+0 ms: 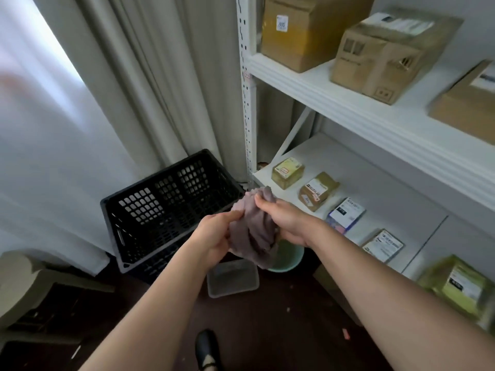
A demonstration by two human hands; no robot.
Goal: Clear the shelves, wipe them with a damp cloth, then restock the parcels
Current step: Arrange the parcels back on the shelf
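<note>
Now both hands, left hand and right hand, fingers clenched around bunched cloth between them.

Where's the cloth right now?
In the head view, the cloth is bunched between the left hand and right hand, held above the green basin, right of the black crate.

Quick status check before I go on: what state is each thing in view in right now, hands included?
Cloth: bunched, held between both hands.
Left hand: grips the cloth.
Right hand: grips the cloth.
Black crate: upright on the floor, looks empty.
Upper shelf: cardboard boxes on it.
Lower shelf: small parcels on it.
Green basin: on the floor under the cloth, contents unclear.
Clear tub: upright on the floor.
</note>
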